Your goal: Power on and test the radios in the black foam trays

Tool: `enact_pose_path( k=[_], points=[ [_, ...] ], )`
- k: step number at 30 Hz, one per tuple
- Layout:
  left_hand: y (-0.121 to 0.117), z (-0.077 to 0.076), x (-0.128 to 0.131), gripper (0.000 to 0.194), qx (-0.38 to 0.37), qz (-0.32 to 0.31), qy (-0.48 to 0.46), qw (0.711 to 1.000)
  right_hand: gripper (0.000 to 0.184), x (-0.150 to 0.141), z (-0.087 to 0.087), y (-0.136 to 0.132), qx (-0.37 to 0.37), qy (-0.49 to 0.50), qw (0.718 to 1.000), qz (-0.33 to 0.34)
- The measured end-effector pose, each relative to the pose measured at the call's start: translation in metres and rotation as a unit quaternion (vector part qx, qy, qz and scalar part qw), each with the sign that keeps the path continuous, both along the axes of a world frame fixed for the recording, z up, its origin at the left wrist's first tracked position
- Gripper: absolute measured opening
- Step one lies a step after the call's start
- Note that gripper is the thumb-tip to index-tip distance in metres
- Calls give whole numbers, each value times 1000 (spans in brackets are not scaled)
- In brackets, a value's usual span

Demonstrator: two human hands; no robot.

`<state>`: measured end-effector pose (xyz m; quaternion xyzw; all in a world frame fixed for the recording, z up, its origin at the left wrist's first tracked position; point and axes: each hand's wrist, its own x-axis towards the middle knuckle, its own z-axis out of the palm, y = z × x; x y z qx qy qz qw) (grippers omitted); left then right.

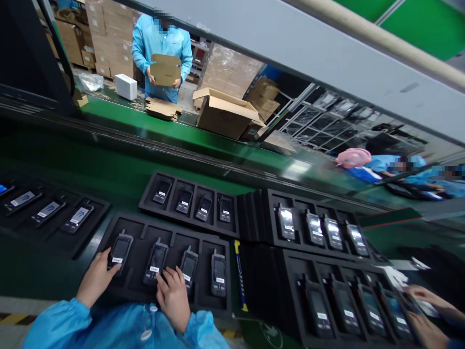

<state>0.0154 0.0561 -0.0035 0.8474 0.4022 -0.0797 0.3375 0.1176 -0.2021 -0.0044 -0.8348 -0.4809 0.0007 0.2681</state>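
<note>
A black foam tray (170, 235) lies in front of me with several black handheld radios in its slots. My left hand (95, 280) rests on the tray's left end, its fingers touching the leftmost radio (120, 250). My right hand (173, 296) lies on the tray between the second radio (155, 261) and the third radio (189, 265), fingers bent and pressed down. Neither hand lifts anything. The fourth radio (218, 272) sits untouched to the right.
More foam trays of radios lie behind (189, 201), to the left (47, 213) and stacked to the right (316, 228). A blue-and-yellow tool (240, 274) lies beside my tray. Another person's hands (428, 310) work at the right. Across the green conveyor (145, 128) a person folds cardboard near boxes (225, 114).
</note>
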Motion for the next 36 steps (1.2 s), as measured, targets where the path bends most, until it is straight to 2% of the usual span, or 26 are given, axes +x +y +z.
enact_pose_path(
  k=[5,11,22,29,36],
  points=[
    [3,0,1,85,-11,2,17,1000,33,8,-4,2,10,-9,1000,11],
    [-1,7,1,85,-11,0,34,999,25,7,-7,5,-25,-3,1000,-6],
    [0,16,6,93,-5,-8,53,999,25,5,-6,5,-15,12,1000,-7],
    [0,15,7,91,-12,-11,52,999,24,6,-6,5,-13,16,1000,-7],
    [0,18,7,92,-22,10,38,999,25,7,-4,5,-4,11,1000,-6]
  ],
)
